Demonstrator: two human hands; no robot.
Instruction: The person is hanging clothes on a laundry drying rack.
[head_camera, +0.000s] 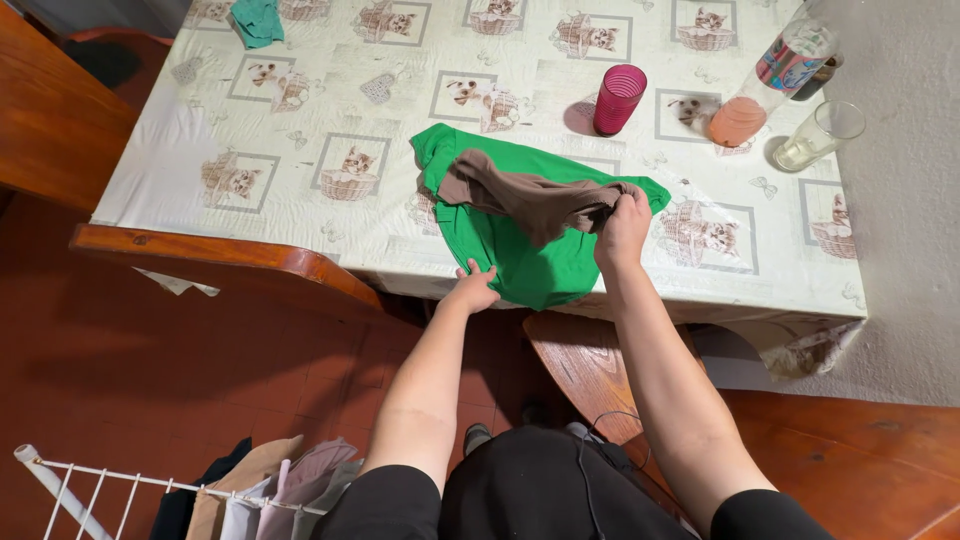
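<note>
Hands sorting soft garments on a table covered with a kitten-patterned plastic cloth (300, 215).

Right hand (623, 228) is closed, pinching one end of a limp brown fabric piece (530, 200) that drapes across a bright green cloth garment (520, 250) lying flat at the near table edge. Left hand (472, 290) lies open, fingers spread on the green garment's lower hem, holding it down. Judging by this, the green piece looks smoothed out, while the brown one is crumpled and unfolded. Beyond stand a ribbed magenta plastic cup (619, 98), a clear bottle of orange liquid (770, 85) and an empty drinking glass (820, 135); a white wire drying rack (150, 490) holds more clothes by the floor.
</note>
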